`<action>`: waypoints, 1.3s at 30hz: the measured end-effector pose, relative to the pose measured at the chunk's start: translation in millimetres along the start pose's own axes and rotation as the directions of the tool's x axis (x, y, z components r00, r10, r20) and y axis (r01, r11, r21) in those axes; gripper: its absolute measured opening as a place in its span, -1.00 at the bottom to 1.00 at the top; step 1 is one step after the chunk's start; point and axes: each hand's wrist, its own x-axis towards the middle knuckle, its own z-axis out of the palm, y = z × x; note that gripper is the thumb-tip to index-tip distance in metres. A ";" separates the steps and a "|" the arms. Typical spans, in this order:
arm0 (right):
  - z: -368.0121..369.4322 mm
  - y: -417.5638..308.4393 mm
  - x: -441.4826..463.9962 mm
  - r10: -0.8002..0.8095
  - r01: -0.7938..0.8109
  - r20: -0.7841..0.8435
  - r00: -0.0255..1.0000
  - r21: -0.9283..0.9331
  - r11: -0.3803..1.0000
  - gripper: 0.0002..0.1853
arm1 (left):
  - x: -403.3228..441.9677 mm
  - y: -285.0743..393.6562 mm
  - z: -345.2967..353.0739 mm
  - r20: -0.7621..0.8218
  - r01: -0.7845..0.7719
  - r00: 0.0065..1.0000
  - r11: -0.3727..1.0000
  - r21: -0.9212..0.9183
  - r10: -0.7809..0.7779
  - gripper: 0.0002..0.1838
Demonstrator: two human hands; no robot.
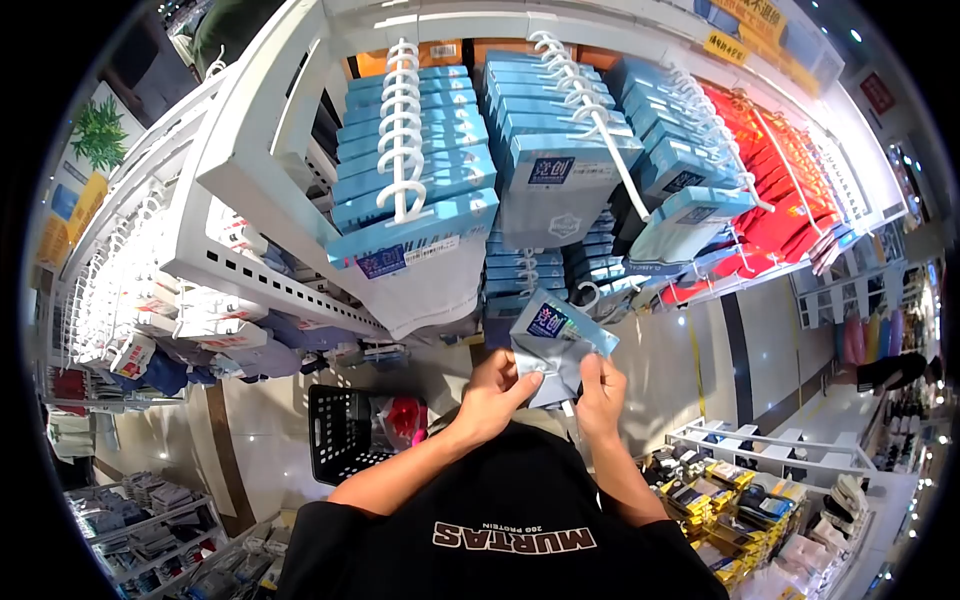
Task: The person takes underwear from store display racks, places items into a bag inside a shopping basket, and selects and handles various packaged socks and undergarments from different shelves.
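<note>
A light blue-grey packaged item [548, 362] with a blue header card and a white hook is held in front of my chest. My left hand [492, 395] grips its lower left side, thumb pressed on the grey fabric. On the right side, my right hand [601, 392] has its fingers closed at the item's edge. Just above hang rows of similar packs on white hooks: a left row [415, 275], a middle row [560, 190] and a right row [690, 225].
A black basket [335, 430] with a red item [405, 418] stands on the floor at lower left. Red packs [780, 190] hang at the upper right. A white rack frame [250, 150] rises at left. Bins of yellow packs [735, 510] stand at lower right.
</note>
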 end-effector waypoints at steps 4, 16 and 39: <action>-8.6 -7.7 8.4 -0.077 0.076 -0.037 0.996 -0.018 0.997 -0.72 | 0.9 -1.6 -13.0 -0.037 0.055 0.998 0.980 0.193 -0.049 -0.84; 5.1 -105.2 89.5 -0.504 0.503 -0.052 0.862 -0.016 0.864 -0.24 | -12.9 -13.4 -39.2 0.013 0.108 0.994 0.990 0.089 -0.109 -0.75; 35.3 -61.6 112.5 -0.430 0.441 0.102 0.897 -0.137 0.887 -0.28 | -73.7 -47.2 -93.1 -0.362 0.073 0.932 0.977 0.198 0.004 -0.72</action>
